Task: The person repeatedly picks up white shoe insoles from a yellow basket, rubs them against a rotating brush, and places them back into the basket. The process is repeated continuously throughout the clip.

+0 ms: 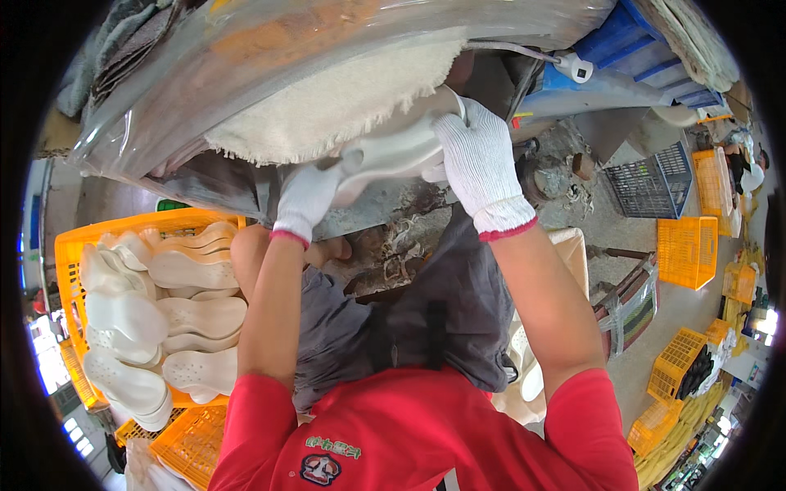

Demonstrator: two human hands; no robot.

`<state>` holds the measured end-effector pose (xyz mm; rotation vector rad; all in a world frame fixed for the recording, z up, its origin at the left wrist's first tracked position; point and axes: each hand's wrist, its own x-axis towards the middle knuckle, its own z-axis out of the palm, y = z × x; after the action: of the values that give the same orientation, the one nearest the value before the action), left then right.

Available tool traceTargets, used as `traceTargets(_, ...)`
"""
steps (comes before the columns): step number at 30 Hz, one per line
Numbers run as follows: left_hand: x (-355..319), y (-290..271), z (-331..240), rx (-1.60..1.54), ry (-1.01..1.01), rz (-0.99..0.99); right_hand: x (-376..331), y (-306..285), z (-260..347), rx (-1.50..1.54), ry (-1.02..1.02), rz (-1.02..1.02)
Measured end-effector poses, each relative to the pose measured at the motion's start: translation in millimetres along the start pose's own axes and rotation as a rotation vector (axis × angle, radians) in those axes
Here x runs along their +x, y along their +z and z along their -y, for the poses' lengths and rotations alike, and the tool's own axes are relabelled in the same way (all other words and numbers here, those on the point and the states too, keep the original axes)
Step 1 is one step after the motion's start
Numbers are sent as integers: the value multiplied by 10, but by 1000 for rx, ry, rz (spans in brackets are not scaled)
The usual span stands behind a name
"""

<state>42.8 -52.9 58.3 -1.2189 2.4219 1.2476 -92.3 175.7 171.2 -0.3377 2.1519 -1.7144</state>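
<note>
Both my hands wear white knit gloves with red cuffs. My left hand (304, 199) and my right hand (479, 159) grip a white shoe sole (399, 151) from either end. The sole is pressed against the underside of a large fluffy cream buffing wheel (327, 106). A clear plastic guard (270, 57) covers the wheel from above. My forearms reach up from a red shirt at the lower edge.
An orange crate (70, 245) at my left holds several white shoe soles (155, 315). More orange crates (688, 250) and a dark crate (647, 184) stand on the floor at right. A blue bin (630, 41) sits upper right. The grimy machine base (393, 213) is in front of my knees.
</note>
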Motion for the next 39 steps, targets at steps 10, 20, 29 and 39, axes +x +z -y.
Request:
traceTargets(10, -745, 288, -349, -819, 253, 372, 226, 153, -167, -221, -83, 40)
traceTargets(20, -297, 1220, -1460, -837, 204, -109, -732, -176, -30, -313, -253, -272)
traceTargets(29, -114, 10, -491, 301, 106, 81, 409, -198, -484, -339, -53, -108)
traceTargets(39, -116, 857, -1032, -917, 324, 223, -765, 9, 402, -785, -603, 100)
